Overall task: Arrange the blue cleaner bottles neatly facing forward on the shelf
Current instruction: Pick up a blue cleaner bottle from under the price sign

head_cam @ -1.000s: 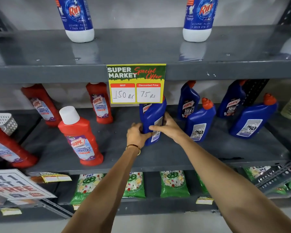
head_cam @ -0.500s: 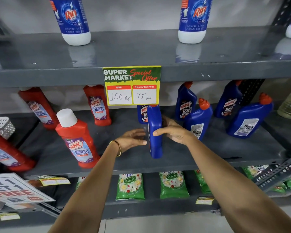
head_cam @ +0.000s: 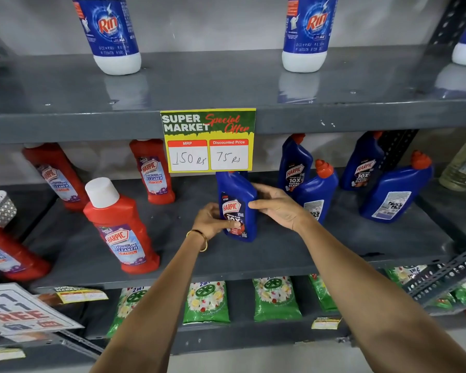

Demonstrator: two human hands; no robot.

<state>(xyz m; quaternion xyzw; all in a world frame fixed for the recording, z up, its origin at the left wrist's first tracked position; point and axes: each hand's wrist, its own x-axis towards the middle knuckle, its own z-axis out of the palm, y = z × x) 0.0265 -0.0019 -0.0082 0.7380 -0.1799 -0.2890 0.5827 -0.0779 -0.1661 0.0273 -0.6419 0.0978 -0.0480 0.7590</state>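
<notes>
A blue Harpic cleaner bottle (head_cam: pixel 236 204) stands upright on the grey middle shelf (head_cam: pixel 280 246), its front label facing me. My left hand (head_cam: pixel 213 220) grips its lower left side and my right hand (head_cam: pixel 276 204) holds its right side. To the right stand more blue bottles: one at the back with its label forward (head_cam: pixel 293 165), one in front showing its back label (head_cam: pixel 319 191), another at the back facing forward (head_cam: pixel 363 162), and one leaning with its back label out (head_cam: pixel 396 189).
Red Harpic bathroom cleaner bottles (head_cam: pixel 121 227) stand on the shelf's left half. A yellow price sign (head_cam: pixel 207 140) hangs from the upper shelf edge, hiding the held bottle's cap. Rin bottles (head_cam: pixel 111 33) sit on the top shelf; green packets (head_cam: pixel 206 301) lie below.
The bottle between my hands has turned from back label, through side-on, to front label facing me. My left hand came back onto it.
</notes>
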